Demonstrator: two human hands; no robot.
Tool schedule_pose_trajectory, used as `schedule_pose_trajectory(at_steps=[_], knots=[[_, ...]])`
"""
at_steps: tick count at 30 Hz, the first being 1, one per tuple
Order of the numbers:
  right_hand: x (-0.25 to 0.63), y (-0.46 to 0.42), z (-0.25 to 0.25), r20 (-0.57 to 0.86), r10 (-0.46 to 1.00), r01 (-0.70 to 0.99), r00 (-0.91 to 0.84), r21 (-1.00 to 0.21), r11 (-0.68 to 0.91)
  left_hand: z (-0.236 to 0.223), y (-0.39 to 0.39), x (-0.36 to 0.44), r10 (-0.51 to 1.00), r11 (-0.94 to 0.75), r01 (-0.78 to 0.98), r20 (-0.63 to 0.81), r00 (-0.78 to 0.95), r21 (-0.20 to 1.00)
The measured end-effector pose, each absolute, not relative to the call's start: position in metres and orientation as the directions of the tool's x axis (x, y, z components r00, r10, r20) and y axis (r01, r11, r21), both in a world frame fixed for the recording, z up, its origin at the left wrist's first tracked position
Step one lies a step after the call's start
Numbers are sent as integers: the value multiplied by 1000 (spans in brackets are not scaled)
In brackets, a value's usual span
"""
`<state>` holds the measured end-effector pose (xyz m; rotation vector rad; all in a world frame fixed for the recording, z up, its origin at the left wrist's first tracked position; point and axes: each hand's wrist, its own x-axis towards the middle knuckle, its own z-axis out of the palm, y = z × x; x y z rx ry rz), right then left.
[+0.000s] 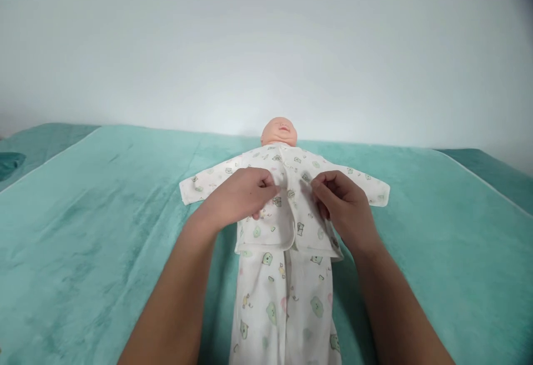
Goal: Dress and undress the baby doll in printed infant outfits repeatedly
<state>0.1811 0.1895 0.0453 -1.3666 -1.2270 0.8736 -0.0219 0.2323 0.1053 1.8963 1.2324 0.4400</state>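
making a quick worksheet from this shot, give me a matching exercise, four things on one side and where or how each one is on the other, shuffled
1. doll's head
2. patterned jacket
3. patterned trousers
4. blanket

A. plain green, spread underneath
B. below the jacket's hem, between the forearms
C. just above the jacket's collar
D. sleeves spread out to both sides, both hands at its front

Right pairs: 1-C, 2-D, 3-B, 4-A
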Motion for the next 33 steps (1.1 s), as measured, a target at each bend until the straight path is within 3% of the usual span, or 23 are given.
schedule_pose_trajectory(at_steps=[3, 6, 8, 12, 16, 19, 23, 31, 33], knots=[[185, 194, 38, 158, 945, 302, 287, -951, 67, 86, 234, -16, 977, -189, 709, 55, 208, 680], [185, 199, 32, 277, 918, 449, 283, -884, 128, 50, 232, -15, 963, -151, 791, 269, -18, 593], [186, 203, 26, 409, 871, 528, 272, -820, 220, 26, 228, -22, 947, -113, 832, 312, -76, 544], [199, 210, 1, 586, 776, 720, 235, -641, 265, 0, 222, -55, 885, -104, 955, 464, -38, 278], [241, 205, -29, 445, 895, 922, 21, -356, 155, -4, 226, -96, 909, -33, 979, 414, -55, 202], [283, 199, -40, 303, 951, 980, 66, -199, -5, -4, 235, -122, 936, -21, 983, 349, -46, 184], [319, 201, -43, 219, 962, 977, 164, -168, -128, -3, 248, -137, 948, -16, 986, 317, -39, 167], [310, 202, -36, 206, 952, 961, 227, -207, -184, -4, 257, -135, 929, 81, 982, 343, -136, 169], [300, 200, -32, 273, 933, 955, 233, -245, -167, -3, 254, -134, 916, 124, 974, 356, -186, 190]])
